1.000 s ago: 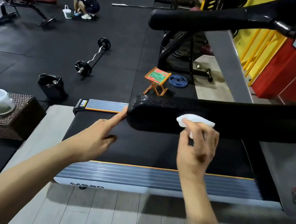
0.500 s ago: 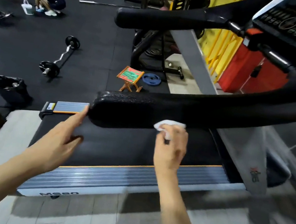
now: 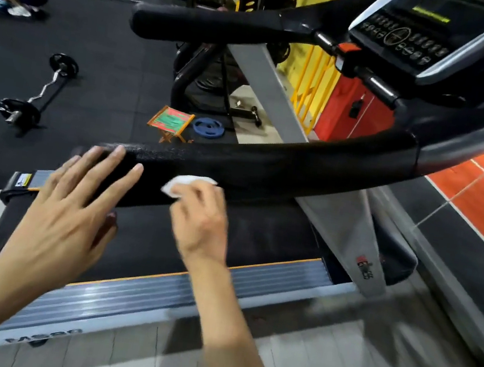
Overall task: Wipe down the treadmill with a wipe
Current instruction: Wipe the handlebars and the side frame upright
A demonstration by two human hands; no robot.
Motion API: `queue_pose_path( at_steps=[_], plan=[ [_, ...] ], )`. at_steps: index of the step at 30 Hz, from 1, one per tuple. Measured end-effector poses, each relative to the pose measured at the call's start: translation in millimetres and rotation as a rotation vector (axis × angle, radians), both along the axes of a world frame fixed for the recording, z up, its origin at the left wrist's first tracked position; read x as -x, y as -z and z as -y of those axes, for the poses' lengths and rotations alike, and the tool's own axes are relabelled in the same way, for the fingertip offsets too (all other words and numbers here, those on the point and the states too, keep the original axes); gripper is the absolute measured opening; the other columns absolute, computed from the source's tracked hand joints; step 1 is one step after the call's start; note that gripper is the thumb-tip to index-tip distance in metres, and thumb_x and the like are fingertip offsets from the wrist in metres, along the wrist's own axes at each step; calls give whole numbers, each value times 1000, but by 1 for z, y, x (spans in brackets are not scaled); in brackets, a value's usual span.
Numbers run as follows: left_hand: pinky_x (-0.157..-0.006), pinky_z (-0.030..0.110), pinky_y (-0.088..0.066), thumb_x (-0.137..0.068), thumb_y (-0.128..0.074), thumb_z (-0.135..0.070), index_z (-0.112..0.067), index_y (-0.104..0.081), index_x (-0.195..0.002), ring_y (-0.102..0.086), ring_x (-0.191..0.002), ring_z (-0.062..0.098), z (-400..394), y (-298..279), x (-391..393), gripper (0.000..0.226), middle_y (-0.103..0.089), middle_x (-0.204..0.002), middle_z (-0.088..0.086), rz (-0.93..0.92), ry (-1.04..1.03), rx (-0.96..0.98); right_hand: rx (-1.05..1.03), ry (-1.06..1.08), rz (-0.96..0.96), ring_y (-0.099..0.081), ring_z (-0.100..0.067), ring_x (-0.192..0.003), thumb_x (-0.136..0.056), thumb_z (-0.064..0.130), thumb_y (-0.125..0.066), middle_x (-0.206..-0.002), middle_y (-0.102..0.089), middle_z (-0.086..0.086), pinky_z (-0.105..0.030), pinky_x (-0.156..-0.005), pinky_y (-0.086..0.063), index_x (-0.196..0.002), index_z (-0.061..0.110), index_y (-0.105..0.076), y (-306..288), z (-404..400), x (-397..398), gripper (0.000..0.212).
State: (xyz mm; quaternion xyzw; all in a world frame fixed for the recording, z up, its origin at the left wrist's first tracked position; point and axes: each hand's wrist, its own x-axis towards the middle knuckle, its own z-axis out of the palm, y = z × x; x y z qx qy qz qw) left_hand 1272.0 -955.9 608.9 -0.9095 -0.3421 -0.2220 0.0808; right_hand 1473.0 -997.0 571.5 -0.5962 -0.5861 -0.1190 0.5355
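The right hand (image 3: 201, 221) pinches the white wipe (image 3: 187, 185) against the near handrail (image 3: 268, 168) of the treadmill (image 3: 154, 290) — pressing to scrub. The left hand (image 3: 71, 213), fingers straight and spread, rests on the rail's left end — likely steadying.

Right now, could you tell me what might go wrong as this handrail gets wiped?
The wipe is bunched small under the right hand, so strokes may miss much of the padded near handrail. The left hand lies open over the rail's end and could re-soil cleaned foam. The console looks untouched and may be forgotten.
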Motion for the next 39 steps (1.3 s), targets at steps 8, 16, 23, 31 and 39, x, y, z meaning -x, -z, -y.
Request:
queue_pose_path(
  at_steps=[8, 16, 23, 31, 39],
  plan=[
    [-122, 60, -23, -87, -42, -28, -8, -39, -156, -25, -152, 43, 7, 5, -27, 72, -26, -166, 17, -60, -55, -51, -223, 370, -283, -62, -25, -97, -77, -5, -57, -99, -68, 12, -41, -88, -52, -94, 10, -75, -59, -7, -95, 28],
    [-121, 55, -29, -87, -45, -14, 3, -31, -156, -31, -150, 39, -4, -6, -49, 72, -31, -162, 21, 117, 39, 21, -18, 63, 47, -56, -17, -113, -85, -5, -61, -115, -65, -3, -28, -106, -43, -114, 12, -73, -43, -8, -36, 35],
    [-123, 57, -23, -87, -45, -21, 0, -43, -151, -34, -148, 42, 2, -4, -67, 67, -40, -158, 20, 49, -42, -90, 3, 478, -152, -59, -25, -88, -98, 9, -54, -92, -65, -8, -48, -87, -51, -96, 9, -74, -54, -3, -88, 20],
    [-123, 57, -22, -88, -45, -25, 1, -36, -154, -37, -147, 40, -14, -4, -98, 72, -43, -156, 19, 107, -57, -81, -82, 67, 229, -64, -23, -114, -99, 3, -60, -125, -68, -1, -44, -97, -51, -130, 13, -68, -24, 8, -111, 34],
    [-124, 58, -21, -88, -47, -23, -1, -38, -154, -35, -148, 41, -13, 2, -106, 70, -40, -159, 17, 104, -108, -86, -251, 711, -118, -60, -32, -114, -98, -2, -50, -121, -65, -16, -16, -108, -37, -130, 6, -67, -49, 29, -289, 37]
  ],
)
